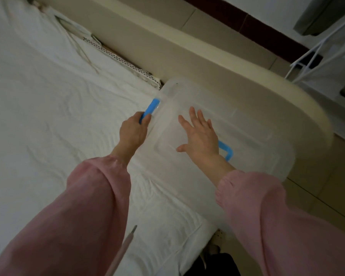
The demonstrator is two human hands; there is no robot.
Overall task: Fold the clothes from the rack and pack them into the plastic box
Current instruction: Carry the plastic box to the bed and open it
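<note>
- Both of my hands are on the cloudy, translucent plastic box (pixel 247 140), which sits on the corner of the bed with its lid on.
- One edge of the box lies close along the beige padded bed frame (pixel 207 62), and a corner points up-left along that frame. I cannot tell for sure which axis is the long one.
- My left hand (pixel 132 132) is curled round the bright blue plastic latch (pixel 152 105) on the box's left side.
- My right hand (pixel 201 136) lies flat on the lid, fingers straight and spread apart. A blue plastic carry handle (pixel 227 152) shows just beside its wrist.
- Loose pink sleeves (pixel 88 206) cover both my forearms.
- Under the box is a wrinkled white bed sheet (pixel 48 116). Beyond the frame are a beige tiled floor (pixel 317 186) and a dark skirting strip (pixel 237 20) along a pale wall.
- A white wire rack (pixel 327 46) stands at upper right, well apart from the box.
- What the box holds cannot be made out through the cloudy lid.
</note>
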